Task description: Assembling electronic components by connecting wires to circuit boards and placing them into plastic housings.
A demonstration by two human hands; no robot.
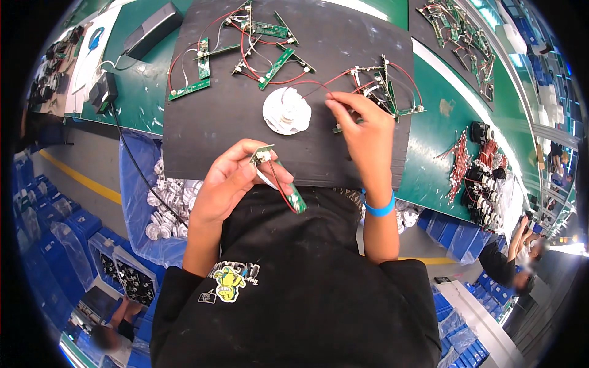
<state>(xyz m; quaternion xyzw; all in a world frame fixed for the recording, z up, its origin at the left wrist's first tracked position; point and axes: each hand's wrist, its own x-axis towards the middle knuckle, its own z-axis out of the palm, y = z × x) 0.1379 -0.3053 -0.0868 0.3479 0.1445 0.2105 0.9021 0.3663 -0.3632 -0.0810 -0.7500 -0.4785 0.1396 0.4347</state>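
Observation:
My left hand (227,178) grips a pair of small green circuit boards (296,199) joined by red and white wires, held just in front of the mat's near edge. A white round plastic part (283,116) lies on the black mat (233,122), beyond that hand. Thin red wires (314,83) rise from its top and run right. At their end my right hand (368,129) has thumb and forefinger pinched together on the red wire. Several wired green circuit boards (277,69) are spread along the far part of the mat, with another cluster (383,89) beside my right hand.
A green table (438,147) surrounds the mat. At right lie bundled red wires (460,168) and black round parts (481,196). A dark box-shaped device (153,30) and a black adapter (103,92) stand left. White round parts (162,218) fill a blue-lined bin below.

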